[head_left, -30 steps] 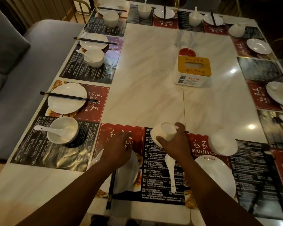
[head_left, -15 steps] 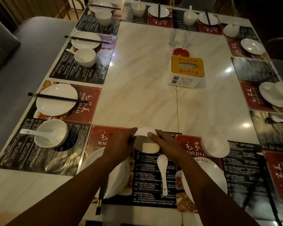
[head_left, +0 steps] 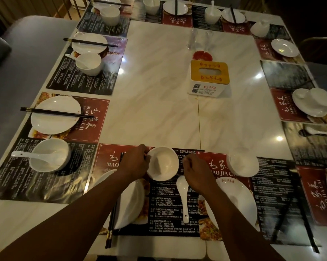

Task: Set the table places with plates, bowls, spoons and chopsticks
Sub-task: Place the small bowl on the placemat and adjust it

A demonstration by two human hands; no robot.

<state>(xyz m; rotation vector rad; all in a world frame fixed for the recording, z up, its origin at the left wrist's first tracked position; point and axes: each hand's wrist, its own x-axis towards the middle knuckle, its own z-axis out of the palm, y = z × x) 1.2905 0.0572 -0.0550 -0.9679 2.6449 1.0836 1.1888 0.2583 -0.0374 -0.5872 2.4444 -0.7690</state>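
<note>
Dim room, marble table [head_left: 158, 91] ringed by menu placemats [head_left: 79, 81]; left hand [head_left: 136, 164] pinches bowl [head_left: 162, 163] rim, right hand [head_left: 196, 174] loose, empty.

The room is dim. Both the left hand [head_left: 134, 162] and the right hand [head_left: 196, 176] are over the near edge of a pale marble-look table [head_left: 158, 81], whose straight seam [head_left: 198, 119] runs away just beyond the right hand. Small glints of ceiling light [head_left: 258, 75] shine on the top, far past that hand. Well left of the left hand runs a grey upholstered bench [head_left: 27, 53]. Gold-coloured chair frames [head_left: 72, 8] stand far beyond it in shadow.
</note>
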